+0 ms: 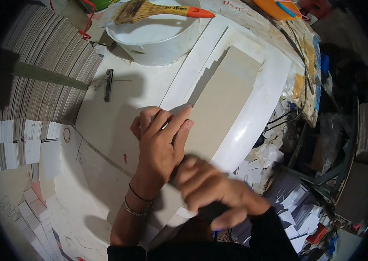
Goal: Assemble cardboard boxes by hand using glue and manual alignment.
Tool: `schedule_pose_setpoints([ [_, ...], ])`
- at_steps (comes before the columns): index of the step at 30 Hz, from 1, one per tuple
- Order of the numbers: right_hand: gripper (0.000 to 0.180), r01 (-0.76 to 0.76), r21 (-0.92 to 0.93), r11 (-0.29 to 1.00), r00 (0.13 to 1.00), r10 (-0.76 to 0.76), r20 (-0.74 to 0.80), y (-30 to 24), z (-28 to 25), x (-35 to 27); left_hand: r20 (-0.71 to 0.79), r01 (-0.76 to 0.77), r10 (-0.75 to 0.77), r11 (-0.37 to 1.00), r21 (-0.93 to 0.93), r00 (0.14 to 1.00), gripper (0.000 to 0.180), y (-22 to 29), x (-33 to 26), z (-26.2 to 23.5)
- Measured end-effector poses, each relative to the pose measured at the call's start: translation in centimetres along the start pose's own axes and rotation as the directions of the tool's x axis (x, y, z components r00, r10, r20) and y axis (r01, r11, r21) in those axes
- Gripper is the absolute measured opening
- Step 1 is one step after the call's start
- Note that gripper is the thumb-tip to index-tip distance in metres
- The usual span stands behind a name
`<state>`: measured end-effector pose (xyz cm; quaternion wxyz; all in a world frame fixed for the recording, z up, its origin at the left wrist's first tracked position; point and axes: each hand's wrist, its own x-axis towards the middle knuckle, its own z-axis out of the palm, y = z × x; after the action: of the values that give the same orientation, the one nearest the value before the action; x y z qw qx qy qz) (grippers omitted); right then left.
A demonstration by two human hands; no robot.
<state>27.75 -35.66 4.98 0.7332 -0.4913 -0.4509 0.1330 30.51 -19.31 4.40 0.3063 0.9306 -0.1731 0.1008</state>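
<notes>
My left hand (pixel 160 135) rests at the left edge of a long stack of grey-beige cardboard pieces (pixel 223 98). Its forefinger and thumb reach onto that edge, while the other fingers are bent; I see nothing held in it. Close by on the right, over the near end of the stack, my right hand (pixel 212 187) is smeared by motion. Its fingers look curled and the thumb stands apart. Something dark and blurred shows beside these fingers, too unclear to name. The stack lies on a white sheet (pixel 275 74), its pieces slightly out of line at the far end.
A white bucket (pixel 158 50) stands at the back, a wooden-handled brush (pixel 149 11) across its rim. Nail clippers (pixel 108 85) lie left of my left hand. Tall stacks of cut board (pixel 49 65) fill the left side. Paper scraps (pixel 297 204) litter the lower right.
</notes>
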Motion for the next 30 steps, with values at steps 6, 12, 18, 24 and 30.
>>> schedule_pose_setpoints([
  [6,0.040,-0.068,-0.508,0.859,0.984,-0.027,-0.178,-1.7,-1.2,-0.4,0.012,0.016,-0.015,0.999,-0.045,1.000,0.029,0.8,0.1,-1.1],
  [12,0.044,0.024,-0.111,0.993,0.995,-0.034,-0.093,-0.2,0.4,-0.6,-0.013,0.053,-0.055,0.994,-0.092,0.998,0.018,0.2,-0.6,-0.4],
  [18,0.045,-0.074,-0.579,0.812,0.986,-0.026,-0.163,-0.4,-1.5,-0.3,-0.041,0.053,-0.056,0.996,-0.074,0.998,0.016,0.1,-0.8,-1.1],
  [24,0.037,0.021,-0.039,0.999,0.992,-0.016,0.121,0.6,1.1,0.0,-0.023,0.055,-0.056,0.998,-0.036,0.998,0.020,-0.2,-1.6,-1.3],
  [30,0.039,-0.122,-0.562,0.818,0.979,0.005,-0.205,-0.3,-1.1,-0.5,-0.019,0.032,-0.032,0.999,-0.039,0.999,0.023,-0.4,-1.5,-1.0],
])
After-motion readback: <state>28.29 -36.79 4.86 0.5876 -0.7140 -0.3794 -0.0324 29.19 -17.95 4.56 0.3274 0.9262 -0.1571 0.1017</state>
